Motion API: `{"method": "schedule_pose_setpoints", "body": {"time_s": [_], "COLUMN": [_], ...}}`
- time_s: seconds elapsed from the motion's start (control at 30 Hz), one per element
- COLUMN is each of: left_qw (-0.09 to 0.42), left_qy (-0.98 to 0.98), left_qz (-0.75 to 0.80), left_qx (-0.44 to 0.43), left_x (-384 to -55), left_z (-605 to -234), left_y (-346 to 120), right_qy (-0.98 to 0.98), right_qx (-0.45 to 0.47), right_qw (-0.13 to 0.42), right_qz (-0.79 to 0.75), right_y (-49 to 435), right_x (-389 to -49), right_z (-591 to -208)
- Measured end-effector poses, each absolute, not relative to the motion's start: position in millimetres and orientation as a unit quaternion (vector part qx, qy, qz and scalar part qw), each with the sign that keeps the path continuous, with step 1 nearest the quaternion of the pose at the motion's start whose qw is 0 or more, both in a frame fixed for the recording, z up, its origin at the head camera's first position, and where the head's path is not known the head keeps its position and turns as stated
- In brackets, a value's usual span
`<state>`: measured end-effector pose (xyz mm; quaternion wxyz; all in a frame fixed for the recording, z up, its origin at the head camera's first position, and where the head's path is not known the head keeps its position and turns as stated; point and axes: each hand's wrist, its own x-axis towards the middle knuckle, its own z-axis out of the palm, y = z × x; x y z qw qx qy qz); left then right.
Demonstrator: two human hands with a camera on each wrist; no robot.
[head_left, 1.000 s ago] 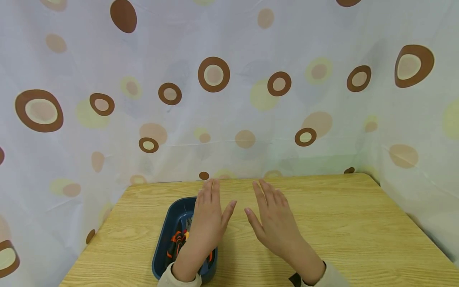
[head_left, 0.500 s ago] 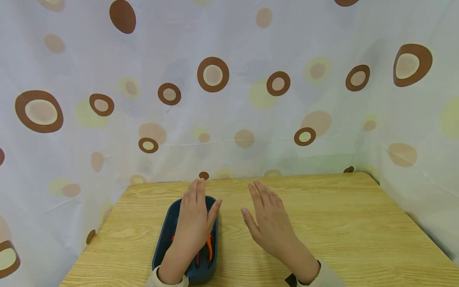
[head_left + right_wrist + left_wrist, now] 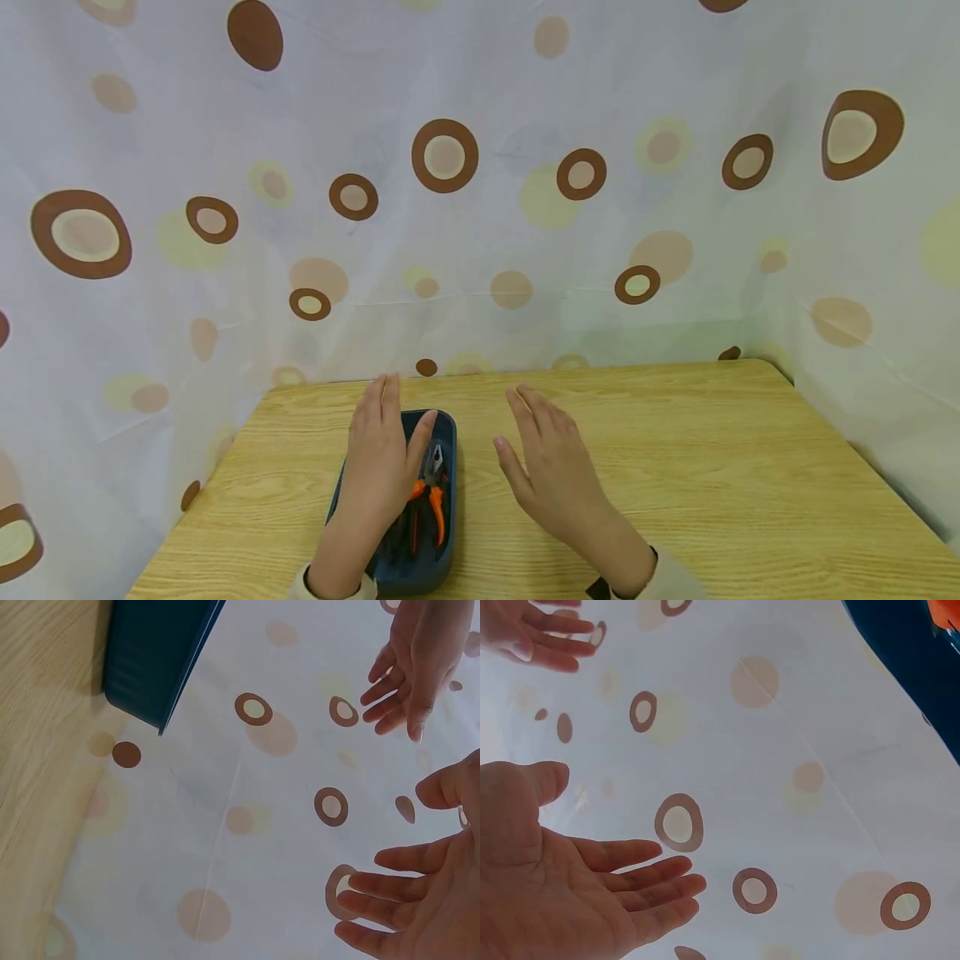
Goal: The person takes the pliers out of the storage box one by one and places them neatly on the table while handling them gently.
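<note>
Behind the table (image 3: 675,475) spread a pale sheet (image 3: 480,233), thin and smooth-looking, lightly creased, printed with brown rings and beige spots; whether it was plastic or cloth could not be told; the table showed yellow wood grain across a flat, round-cornered top. Toward the person's left on that table stood the tray (image 3: 416,577), dark blue, oblong, round-cornered and steep-walled, with a slim rim; it looked like moulded plastic, so probably stiff, light in itself and a little slippery, though weighted by its load; the opposite long walls, just below the rim, seemed the soundest hold. Over the tray hung the left hand (image 3: 378,462), hiding much of it, and farther right, above the wood, the right hand (image 3: 551,475); each grip was wide, fingers nearly straight, thumb apart, nothing held; no contact with the tray showed. Inside, by the right wall, lay pliers (image 3: 435,493), orange and black at the curved handles, grey metal at the nose; they were likely dense, rigid and hardly fragile, best taken round the handles; beside them sat other dark tools (image 3: 408,533), too hidden to identify.
</note>
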<state>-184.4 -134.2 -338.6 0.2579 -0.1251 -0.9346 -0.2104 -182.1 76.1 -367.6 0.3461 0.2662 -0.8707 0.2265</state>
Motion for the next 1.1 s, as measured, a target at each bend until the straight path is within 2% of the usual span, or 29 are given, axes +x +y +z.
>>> {"method": "schedule_pose_setpoints", "body": {"time_s": [0.3, 1.1], "left_qw": [0.244, 0.25], "left_qy": [-0.94, -0.947], "left_qz": [-0.215, -0.19], "left_qx": [-0.104, -0.065], "left_x": [-184.8, -190.4], "left_z": [-336.9, -335.0], "left_y": [-145.5, -175.8], "right_qy": [-0.866, -0.868], "right_qx": [0.27, 0.282], "right_qw": [0.349, 0.34], "right_qz": [0.234, 0.228], "right_y": [69.8, 58.3], "right_x": [-181.4, -180.6], "right_z": [-371.8, -377.6]}}
